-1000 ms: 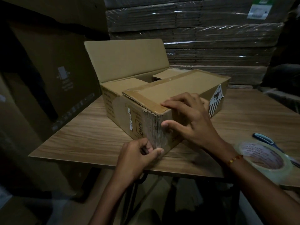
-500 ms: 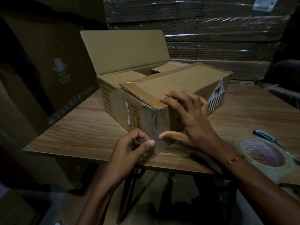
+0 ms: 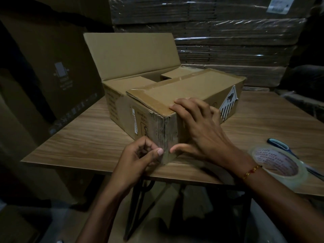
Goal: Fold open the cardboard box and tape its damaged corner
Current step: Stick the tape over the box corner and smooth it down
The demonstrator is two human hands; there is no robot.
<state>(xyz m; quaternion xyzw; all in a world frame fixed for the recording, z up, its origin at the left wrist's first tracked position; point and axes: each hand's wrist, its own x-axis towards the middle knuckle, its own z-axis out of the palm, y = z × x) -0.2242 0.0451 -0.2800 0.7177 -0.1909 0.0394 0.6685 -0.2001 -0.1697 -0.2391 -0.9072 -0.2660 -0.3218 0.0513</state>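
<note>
the box (image 3: 175, 95) sits on the counter (image 3: 84, 141) with one flap up at the back. its near corner (image 3: 165, 125) is torn and has shiny tape (image 3: 166, 156) on it. my left hand (image 3: 138, 160) has curled fingers and pinches the tape low on the corner. my right hand (image 3: 201, 130) lies flat on the box side, thumb by the corner. a tape roll (image 3: 278, 165) and scissors (image 3: 278, 146) lie to the right.

A wood-grain table (image 3: 84, 137) is standing on black metal legs (image 3: 138, 199). Plastic-wrapped stacks of flattened cardboard (image 3: 228, 41) are filling the background, the topmost carrying a white label (image 3: 277, 5). A large printed carton (image 3: 52, 67) is standing at left. Blue-handled scissors (image 3: 278, 146) are lying near the table's right edge.
</note>
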